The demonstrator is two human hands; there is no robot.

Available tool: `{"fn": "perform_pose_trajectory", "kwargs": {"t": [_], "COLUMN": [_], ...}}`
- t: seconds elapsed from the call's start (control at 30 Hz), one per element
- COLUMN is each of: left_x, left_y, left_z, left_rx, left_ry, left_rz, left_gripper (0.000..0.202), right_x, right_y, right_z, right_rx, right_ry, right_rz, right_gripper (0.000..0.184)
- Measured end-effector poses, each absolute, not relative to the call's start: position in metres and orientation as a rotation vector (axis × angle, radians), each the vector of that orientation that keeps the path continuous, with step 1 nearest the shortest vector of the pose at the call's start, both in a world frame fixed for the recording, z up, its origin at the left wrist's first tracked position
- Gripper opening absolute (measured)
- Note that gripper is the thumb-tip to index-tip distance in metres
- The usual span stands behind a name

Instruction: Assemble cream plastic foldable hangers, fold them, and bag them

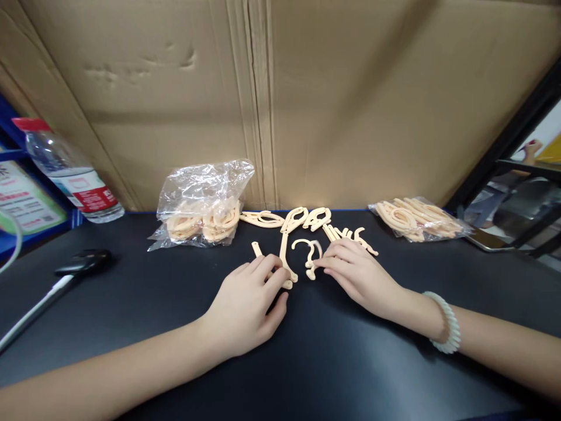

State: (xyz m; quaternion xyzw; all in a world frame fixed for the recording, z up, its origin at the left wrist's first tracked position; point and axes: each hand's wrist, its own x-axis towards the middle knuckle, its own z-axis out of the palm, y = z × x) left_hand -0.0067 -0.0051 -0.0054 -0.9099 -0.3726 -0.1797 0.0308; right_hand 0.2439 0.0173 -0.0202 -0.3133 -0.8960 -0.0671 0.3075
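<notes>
Cream plastic pieces of folding hangers lie on the black table. My left hand [249, 301] is closed over two slim hanger arms [284, 251], its fingertips on them and its thumb apart at the side. The fingers partly hide these arms. My right hand [362, 275], with a pale coiled band at the wrist, pinches a hanger hook [311, 254] whose curve points left. Behind the hands are folded hangers [294, 219] and another oval folded hanger [263, 219]. Several loose hooks and arms [359, 238] lie just beyond my right hand, partly hidden by it.
A clear bag of hangers [201, 204] stands at the back left, and another bag [421, 219] at the back right. A bottle with a red cap [79, 175] and a black plug with a white cable [83, 263] are on the left. Cardboard [350, 105] walls the back.
</notes>
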Motion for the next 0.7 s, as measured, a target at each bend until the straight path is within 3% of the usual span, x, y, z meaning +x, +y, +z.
{"fn": "perform_pose_trajectory", "kwargs": {"t": [0.5,0.7], "left_x": [-0.009,-0.003], "left_y": [-0.003,-0.003], "left_z": [-0.009,0.002], "left_rx": [-2.812,-2.745], "left_ry": [-1.178,-0.985], "left_rz": [-0.550,-0.729], "left_gripper": [0.022,0.036], "right_x": [0.239,0.240], "right_y": [0.010,0.010], "right_z": [-0.014,-0.014], "right_rx": [-0.819,-0.891], "right_ry": [-2.571,-2.554], "right_rz": [-0.222,-0.178], "right_gripper": [0.022,0.026]}}
